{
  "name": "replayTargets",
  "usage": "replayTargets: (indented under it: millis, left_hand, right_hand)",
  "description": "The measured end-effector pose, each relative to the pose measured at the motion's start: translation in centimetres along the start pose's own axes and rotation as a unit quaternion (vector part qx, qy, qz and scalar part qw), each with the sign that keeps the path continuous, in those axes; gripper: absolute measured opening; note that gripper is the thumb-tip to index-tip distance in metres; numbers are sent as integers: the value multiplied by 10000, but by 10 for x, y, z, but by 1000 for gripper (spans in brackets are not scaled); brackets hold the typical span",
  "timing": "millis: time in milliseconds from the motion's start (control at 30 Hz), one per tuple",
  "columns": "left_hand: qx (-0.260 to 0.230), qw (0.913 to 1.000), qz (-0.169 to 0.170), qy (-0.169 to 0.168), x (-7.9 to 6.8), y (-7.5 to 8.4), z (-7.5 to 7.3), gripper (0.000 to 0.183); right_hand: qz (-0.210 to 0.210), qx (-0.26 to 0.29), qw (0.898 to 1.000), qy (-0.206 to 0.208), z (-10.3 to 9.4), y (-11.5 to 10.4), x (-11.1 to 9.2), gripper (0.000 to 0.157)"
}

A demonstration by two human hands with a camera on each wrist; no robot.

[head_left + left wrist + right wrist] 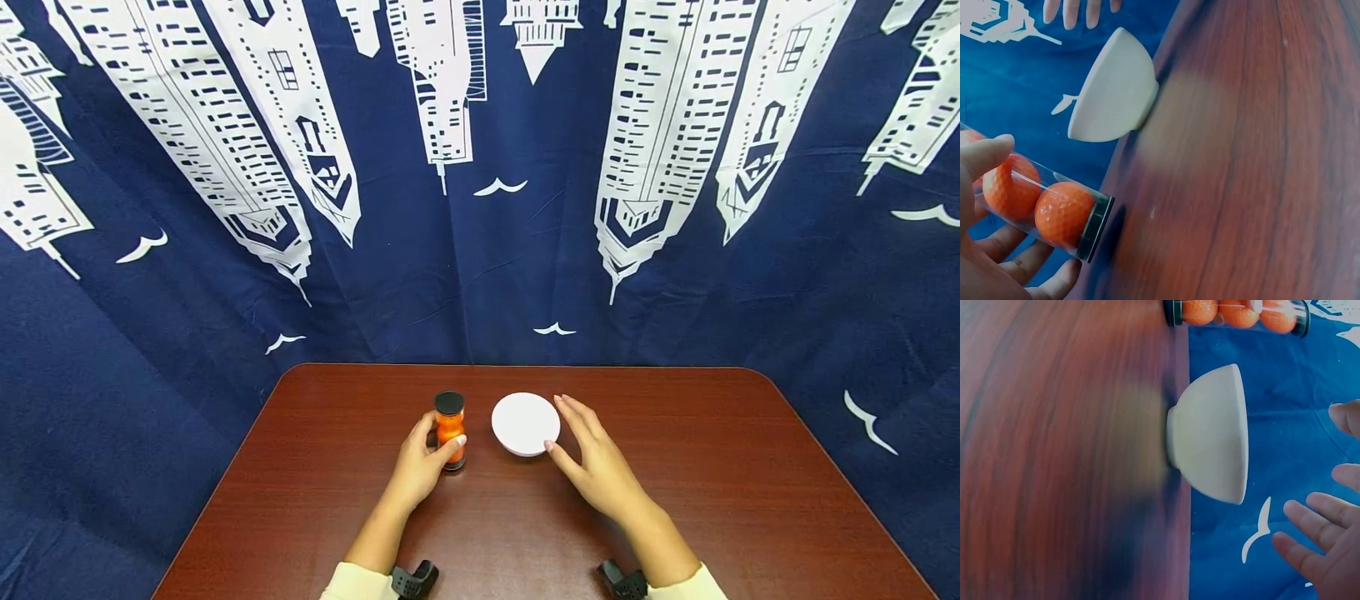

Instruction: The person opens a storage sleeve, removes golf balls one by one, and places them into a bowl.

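A clear tube of orange golf balls (450,427) with black end caps stands upright on the table. My left hand (417,468) grips it from the left, thumb across the near side and fingers behind. Dimpled golf balls (1065,214) show through the plastic in the left wrist view. To the tube's right sits a white bowl (525,423), seen from the side as a footed bowl (1213,437) in the right wrist view. Beside the bowl's right rim is my right hand (600,471), fingers extended and apart from the bowl in the right wrist view.
The reddish-brown wooden table (712,467) has rounded far corners. Behind it hangs a dark blue cloth (420,283) printed with white buildings and birds. Black wrist devices (415,578) sit at both cuffs.
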State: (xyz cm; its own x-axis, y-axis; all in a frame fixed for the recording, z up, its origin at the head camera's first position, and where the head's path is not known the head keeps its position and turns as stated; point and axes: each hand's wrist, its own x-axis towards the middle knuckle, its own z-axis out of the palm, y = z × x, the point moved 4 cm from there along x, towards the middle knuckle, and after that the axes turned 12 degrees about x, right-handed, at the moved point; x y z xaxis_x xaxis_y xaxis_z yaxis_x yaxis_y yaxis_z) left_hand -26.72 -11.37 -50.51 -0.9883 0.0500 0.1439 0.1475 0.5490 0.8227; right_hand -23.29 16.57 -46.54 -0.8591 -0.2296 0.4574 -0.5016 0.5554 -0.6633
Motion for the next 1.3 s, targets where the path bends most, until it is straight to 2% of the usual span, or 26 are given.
replayTargets:
  millis: [167, 400, 600, 767, 1000, 1300]
  left_hand:
    - [-7, 9998, 120, -175, -5, 9, -1, 51]
    - [276, 9977, 345, -505, -15, 27, -1, 55]
    - [501, 9924, 706, -878, -22, 40, 5, 52]
    - [779, 9873, 938, -1014, -26, 45, 10, 53]
    - [1148, 9814, 1131, -1047, -29, 48, 16, 52]
    - [1896, 9677, 1478, -754, -36, 59, 18, 53]
  right_hand:
    - [-12, 170, 9998, -77, 0, -10, 1, 66]
    - [-150, 350, 9992, -102, 1, -25, 1, 63]
    - [-306, 516, 9981, -163, 4, -35, 1, 64]
    - [-408, 768, 9959, -243, 7, -41, 0, 63]
    - [-570, 1294, 9892, -391, 12, -43, -2, 56]
    - [-716, 1248, 9886, -449, 13, -43, -3, 48]
